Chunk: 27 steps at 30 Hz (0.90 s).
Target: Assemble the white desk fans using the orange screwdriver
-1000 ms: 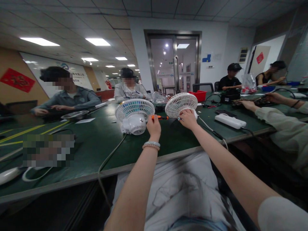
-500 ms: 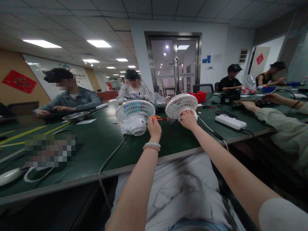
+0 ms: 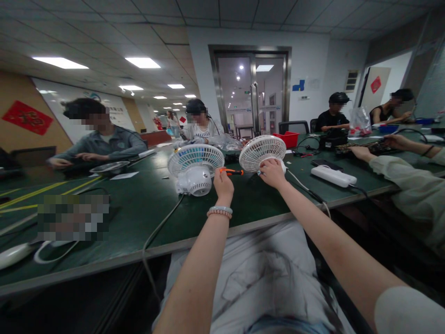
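My left hand is closed round an orange-and-black screwdriver, held level with its black end towards the right. The shaft is hard to make out against the dark table. My right hand grips the rear housing of a white fan, whose round grille faces away from me. A small pale-blue bit shows at those fingertips, too small to name. To the left, a second white fan with bluish blades rests on the table, its vented motor housing towards me, just beside my left hand.
On the green table lie a white power strip, a dark phone, a red bin, a metal bowl and clear plastic bags. Fan cords hang over the front edge. Several people sit around; a neighbour's sleeve is at right.
My hands, the screwdriver and both fans have hardly moved. Across the table, the person in light clothing has shifted to the right, and a standing person shows further back.
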{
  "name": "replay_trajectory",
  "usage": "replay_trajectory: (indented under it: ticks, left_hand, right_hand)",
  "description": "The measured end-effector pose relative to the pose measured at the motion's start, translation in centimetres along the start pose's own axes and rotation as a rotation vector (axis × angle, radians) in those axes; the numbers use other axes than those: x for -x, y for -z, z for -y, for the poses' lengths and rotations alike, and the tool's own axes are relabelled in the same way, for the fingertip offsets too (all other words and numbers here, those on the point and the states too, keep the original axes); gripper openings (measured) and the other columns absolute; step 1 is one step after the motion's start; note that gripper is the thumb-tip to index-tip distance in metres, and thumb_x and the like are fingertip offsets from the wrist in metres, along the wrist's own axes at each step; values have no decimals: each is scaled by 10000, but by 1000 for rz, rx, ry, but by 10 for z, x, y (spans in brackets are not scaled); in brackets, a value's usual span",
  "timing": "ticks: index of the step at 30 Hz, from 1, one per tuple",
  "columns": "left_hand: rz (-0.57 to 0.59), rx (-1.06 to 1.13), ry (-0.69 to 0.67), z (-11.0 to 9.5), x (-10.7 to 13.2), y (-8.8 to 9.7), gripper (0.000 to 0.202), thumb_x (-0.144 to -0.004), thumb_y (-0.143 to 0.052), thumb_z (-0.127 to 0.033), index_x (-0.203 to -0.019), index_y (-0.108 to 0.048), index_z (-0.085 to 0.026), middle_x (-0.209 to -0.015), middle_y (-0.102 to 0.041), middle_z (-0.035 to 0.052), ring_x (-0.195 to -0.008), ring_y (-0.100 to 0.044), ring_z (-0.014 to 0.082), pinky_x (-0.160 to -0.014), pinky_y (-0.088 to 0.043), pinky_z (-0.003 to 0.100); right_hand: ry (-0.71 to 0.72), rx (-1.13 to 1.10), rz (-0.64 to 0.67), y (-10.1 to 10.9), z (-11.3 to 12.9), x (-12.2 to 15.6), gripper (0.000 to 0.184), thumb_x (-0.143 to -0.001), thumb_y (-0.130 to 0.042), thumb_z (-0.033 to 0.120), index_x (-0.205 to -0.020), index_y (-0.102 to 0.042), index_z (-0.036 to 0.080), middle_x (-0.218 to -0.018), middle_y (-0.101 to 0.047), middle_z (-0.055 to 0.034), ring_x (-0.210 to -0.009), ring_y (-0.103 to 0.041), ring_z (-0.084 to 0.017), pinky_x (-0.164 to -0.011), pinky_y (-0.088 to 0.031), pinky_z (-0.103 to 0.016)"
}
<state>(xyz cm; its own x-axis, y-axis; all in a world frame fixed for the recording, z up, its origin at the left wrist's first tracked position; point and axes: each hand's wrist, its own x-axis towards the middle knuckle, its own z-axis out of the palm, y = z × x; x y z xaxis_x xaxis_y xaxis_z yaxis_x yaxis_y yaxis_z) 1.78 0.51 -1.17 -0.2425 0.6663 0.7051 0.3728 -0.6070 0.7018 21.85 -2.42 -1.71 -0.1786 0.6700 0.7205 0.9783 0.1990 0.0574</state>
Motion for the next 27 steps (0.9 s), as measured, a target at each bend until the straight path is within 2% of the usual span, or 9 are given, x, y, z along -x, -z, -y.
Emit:
replay_trajectory:
  ticks: [5,10,16,21,27]
  left_hand:
    - [-7,-26,32,-2,-1,1,280,-862,-299,-306,-874,-546,-175,-813,-606,56,-826,-566,180,-800,-426,327]
    - [-7,-140,43,0,-3,2,273,-858,-325,-364,-853,-532,-187,-811,-603,52,-775,-554,172,-754,-416,318]
    - [-10,-155,-51,-4,0,4,284,-868,-320,-358,-952,-542,-202,-929,-619,59,-832,-558,172,-773,-402,305]
    - [-6,-154,-16,-7,0,5,287,-859,-327,-364,-880,-558,-195,-855,-618,48,-804,-555,178,-749,-414,307]
    - [-7,-47,17,-8,1,5,292,-845,-284,-264,-883,-567,-201,-816,-612,39,-849,-561,171,-781,-429,308]
  right_hand:
    - [-7,-2,9,0,0,0,199,-803,-504,293,-873,-679,229,-1062,-576,-48,-1036,-394,-234,-922,-211,-410]
    - [-9,-2,6,1,1,0,202,-804,-506,297,-879,-682,231,-1064,-577,-49,-1036,-395,-236,-920,-218,-412]
    - [-10,-8,4,1,2,0,204,-799,-513,303,-883,-687,238,-1063,-579,-50,-1040,-394,-237,-923,-220,-417]
    - [-13,-11,6,0,1,0,202,-797,-513,302,-883,-683,236,-1064,-579,-44,-1046,-391,-235,-924,-215,-413]
    - [-16,-11,-4,1,1,1,197,-794,-519,299,-878,-686,237,-1057,-581,-38,-1041,-393,-229,-924,-218,-407]
